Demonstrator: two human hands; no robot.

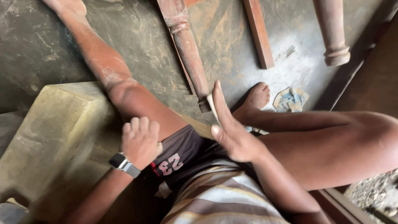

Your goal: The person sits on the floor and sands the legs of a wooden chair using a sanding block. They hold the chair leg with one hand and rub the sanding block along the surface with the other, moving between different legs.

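Right hand pressing a sheet of sandpaper to the foot of a turned wooden leg.

Nearest, the left hand (140, 141), wearing a wristwatch, is curled into an empty fist on the thigh. The right hand (232, 128) is flat, fingers extended, holding the sandpaper (212, 107) against the lower end of the turned leg (187, 45), whose long axis runs up and away to the left. Beyond lie a bare foot (256, 97), a crumpled rag (291, 99), a flat wooden slat (258, 32) and a second turned leg (333, 33) on the dusty floor (37, 45).
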